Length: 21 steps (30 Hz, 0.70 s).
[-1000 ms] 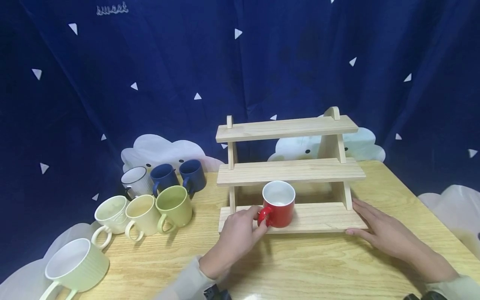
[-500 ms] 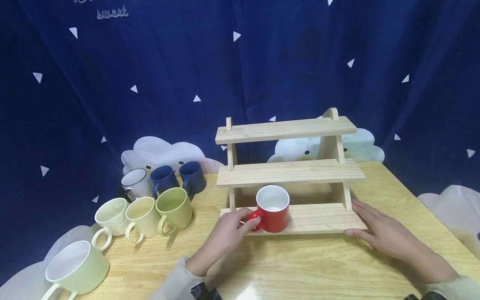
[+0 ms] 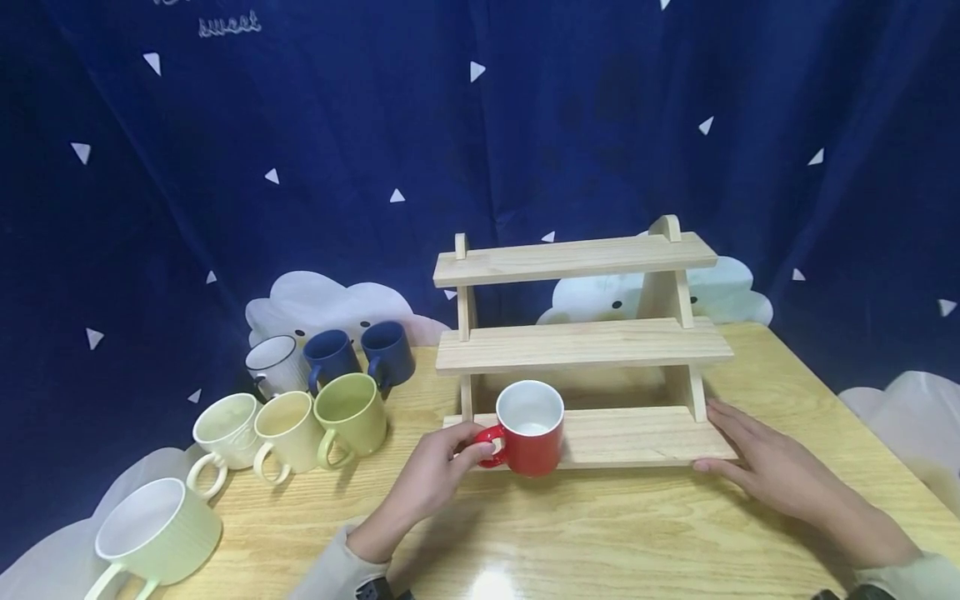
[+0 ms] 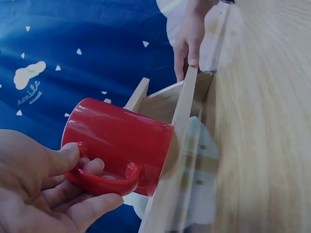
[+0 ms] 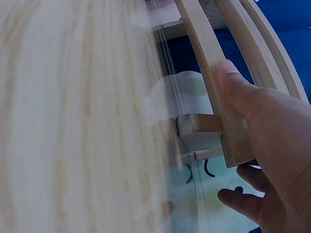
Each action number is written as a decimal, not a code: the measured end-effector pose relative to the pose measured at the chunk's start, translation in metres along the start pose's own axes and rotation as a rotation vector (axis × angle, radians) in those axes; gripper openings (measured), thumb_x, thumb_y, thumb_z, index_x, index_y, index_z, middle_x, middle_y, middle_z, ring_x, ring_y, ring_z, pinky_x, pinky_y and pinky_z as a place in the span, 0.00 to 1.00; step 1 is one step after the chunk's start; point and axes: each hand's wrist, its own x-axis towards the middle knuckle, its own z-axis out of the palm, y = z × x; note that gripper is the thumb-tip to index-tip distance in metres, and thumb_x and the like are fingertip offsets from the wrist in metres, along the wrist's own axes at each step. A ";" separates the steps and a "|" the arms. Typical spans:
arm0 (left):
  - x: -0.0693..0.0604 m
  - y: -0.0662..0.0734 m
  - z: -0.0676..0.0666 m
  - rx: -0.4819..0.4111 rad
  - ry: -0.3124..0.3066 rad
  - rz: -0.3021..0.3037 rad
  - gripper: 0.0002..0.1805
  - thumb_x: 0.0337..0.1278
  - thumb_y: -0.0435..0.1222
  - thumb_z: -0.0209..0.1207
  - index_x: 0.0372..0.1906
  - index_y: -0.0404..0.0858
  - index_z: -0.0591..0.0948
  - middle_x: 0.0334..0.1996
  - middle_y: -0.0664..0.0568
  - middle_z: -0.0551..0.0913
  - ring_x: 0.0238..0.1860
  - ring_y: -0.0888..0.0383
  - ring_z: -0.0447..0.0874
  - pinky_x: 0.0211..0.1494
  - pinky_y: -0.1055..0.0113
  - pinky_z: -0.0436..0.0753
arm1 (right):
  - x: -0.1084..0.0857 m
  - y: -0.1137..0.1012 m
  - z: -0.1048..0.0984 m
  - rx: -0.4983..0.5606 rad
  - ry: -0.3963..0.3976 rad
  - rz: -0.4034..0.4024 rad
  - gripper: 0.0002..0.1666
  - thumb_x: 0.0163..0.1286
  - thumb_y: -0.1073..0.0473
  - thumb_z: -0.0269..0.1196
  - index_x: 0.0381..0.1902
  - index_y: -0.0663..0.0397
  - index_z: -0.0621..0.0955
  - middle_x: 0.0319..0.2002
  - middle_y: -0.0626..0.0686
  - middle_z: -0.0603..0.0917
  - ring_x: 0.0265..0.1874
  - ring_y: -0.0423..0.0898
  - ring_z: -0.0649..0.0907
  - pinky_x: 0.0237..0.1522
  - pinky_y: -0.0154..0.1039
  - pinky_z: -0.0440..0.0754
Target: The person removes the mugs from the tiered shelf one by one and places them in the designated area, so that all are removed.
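Note:
My left hand pinches the handle of a red mug with a white inside. The mug stands at the lowest board of a three-tier wooden display shelf, left of its middle, its base reaching over the front edge. In the left wrist view, the red mug has its base close to the board; whether they touch is unclear. At the shelf's right end, my right hand holds the corner of the lowest board. The right wrist view shows the thumb of that right hand on the board's front, other fingers around its end.
Left on the wooden table are a green mug, a pale yellow mug, cream mugs, dark blue mugs and a white one with a dark rim. A dark blue curtain hangs behind.
My left hand has drawn the red mug left and toward me, from on the lowest board to its front edge. The right hand has stayed at the shelf's right end.

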 end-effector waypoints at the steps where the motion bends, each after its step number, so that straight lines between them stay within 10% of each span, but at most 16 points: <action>1: -0.002 0.000 -0.001 0.002 0.004 0.000 0.09 0.65 0.37 0.61 0.44 0.38 0.85 0.35 0.58 0.86 0.38 0.63 0.83 0.44 0.66 0.82 | 0.000 0.000 0.000 0.000 0.001 -0.001 0.52 0.60 0.38 0.69 0.72 0.62 0.64 0.67 0.67 0.67 0.60 0.69 0.72 0.51 0.64 0.71; 21: -0.045 -0.008 -0.029 -0.025 0.077 -0.085 0.08 0.62 0.43 0.63 0.44 0.50 0.86 0.36 0.60 0.87 0.38 0.63 0.83 0.44 0.67 0.82 | 0.000 0.000 0.000 0.006 0.005 -0.001 0.52 0.60 0.38 0.69 0.73 0.59 0.63 0.68 0.66 0.67 0.60 0.68 0.72 0.51 0.64 0.72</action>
